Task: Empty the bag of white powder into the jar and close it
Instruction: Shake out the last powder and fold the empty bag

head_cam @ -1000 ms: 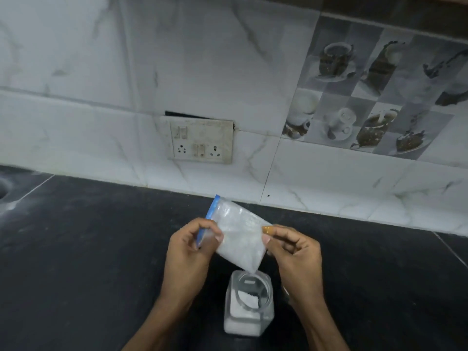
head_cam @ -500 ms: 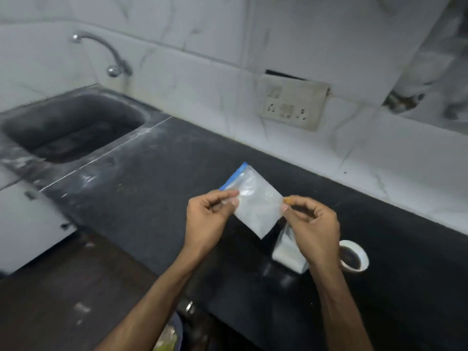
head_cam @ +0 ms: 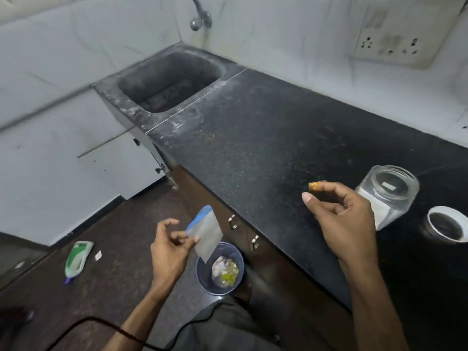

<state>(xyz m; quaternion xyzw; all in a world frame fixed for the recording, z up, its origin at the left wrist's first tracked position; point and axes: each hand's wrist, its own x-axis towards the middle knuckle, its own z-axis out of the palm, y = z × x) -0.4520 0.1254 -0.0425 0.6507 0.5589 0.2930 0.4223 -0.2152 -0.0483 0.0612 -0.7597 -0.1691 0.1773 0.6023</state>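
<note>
The small clear bag (head_cam: 205,231) with a blue zip strip looks empty and hangs over a bin on the floor. My left hand (head_cam: 170,249) pinches its lower left edge with the thumb, the other fingers loosely spread. The glass jar (head_cam: 387,196) stands open on the black counter (head_cam: 266,148) at the right, with white powder in its lower part. Its white-rimmed lid (head_cam: 446,224) lies beside it, further right. My right hand (head_cam: 342,219) hovers over the counter just left of the jar, with a small orange piece (head_cam: 314,186) pinched in its fingertips.
A blue bin (head_cam: 219,269) with scraps stands on the dark floor by the cabinet front. A green and white pouch (head_cam: 77,257) lies on the floor to the left. Sink (head_cam: 167,79) and tap (head_cam: 200,19) are at the counter's far end, a wall socket (head_cam: 387,44) top right.
My view has swung left and down. My left hand has carried the bag away from the jar to above the floor bin. My right hand has let go of the bag and stays by the jar.
</note>
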